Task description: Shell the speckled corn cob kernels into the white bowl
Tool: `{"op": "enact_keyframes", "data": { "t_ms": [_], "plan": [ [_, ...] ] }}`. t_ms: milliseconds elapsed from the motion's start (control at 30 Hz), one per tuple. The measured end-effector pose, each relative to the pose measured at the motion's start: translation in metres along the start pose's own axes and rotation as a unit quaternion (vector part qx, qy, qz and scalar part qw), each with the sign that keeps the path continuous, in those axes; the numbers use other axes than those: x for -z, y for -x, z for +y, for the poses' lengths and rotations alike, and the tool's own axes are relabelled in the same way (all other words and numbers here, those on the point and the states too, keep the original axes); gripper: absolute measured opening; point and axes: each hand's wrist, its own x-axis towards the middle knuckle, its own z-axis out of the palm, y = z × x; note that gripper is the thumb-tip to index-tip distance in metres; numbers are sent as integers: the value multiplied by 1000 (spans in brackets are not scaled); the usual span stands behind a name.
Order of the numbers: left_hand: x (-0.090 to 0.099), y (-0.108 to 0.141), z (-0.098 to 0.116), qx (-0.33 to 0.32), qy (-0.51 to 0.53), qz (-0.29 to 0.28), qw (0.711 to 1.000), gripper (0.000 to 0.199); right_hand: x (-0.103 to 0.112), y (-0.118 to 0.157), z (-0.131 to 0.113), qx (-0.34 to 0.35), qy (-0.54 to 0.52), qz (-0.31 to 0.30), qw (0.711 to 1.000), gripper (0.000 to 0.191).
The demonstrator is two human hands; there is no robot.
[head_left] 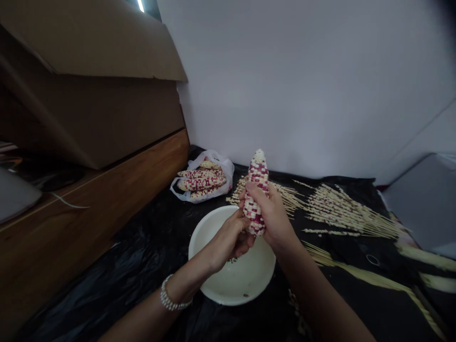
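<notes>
An ear of corn with white and dark red kernels is held upright, slightly tilted, above a white bowl. My right hand wraps around its right side, thumb lying across the front. My left hand is closed against the lower left of the ear, its fingers curled beneath and partly hidden. A few small dark bits show in the bowl below my left hand. A beaded bracelet circles my left wrist.
Several similar ears lie in a white plastic bag at the back left. Skewers threaded with kernels and bare skewers lie to the right on black plastic sheeting. A cardboard box stands left, a white wall behind.
</notes>
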Motion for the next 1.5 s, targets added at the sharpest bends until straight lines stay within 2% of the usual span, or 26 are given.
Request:
{"op": "enact_keyframes", "data": {
  "t_ms": [200,300,400,533,633,767,900,1000,1100,1233,1500],
  "plan": [
    [10,-1,-11,-8,-65,9,998,19,-2,2,6,47,105,-8,993,35],
    [13,-1,-9,-9,-112,11,994,27,-4,4,6,60,126,-19,990,34],
    [13,-1,-1,6,-123,-6,992,29,-4,4,6,30,100,-27,994,37],
    [13,0,7,39,-63,-30,997,21,-1,0,3,-34,30,-23,999,40],
    [14,0,7,35,-67,-40,996,30,2,-4,-1,-53,-13,-13,998,40],
    [16,2,5,-20,-163,-6,986,38,3,-8,-2,-71,-48,-8,996,40],
    [14,1,6,-131,-291,67,945,33,2,-9,2,-75,-75,-11,994,41],
    [13,-1,3,-153,-329,102,926,35,1,-8,3,-69,-73,-4,995,42],
    [14,-2,-1,-125,-295,100,942,43,0,-7,2,-68,-70,2,995,45],
    [13,-1,-3,-53,-171,23,984,46,0,-6,0,-49,-48,3,998,44],
    [12,-1,4,-8,-74,-32,997,31,1,-4,-1,-17,-16,5,1000,40]
  ]
}}
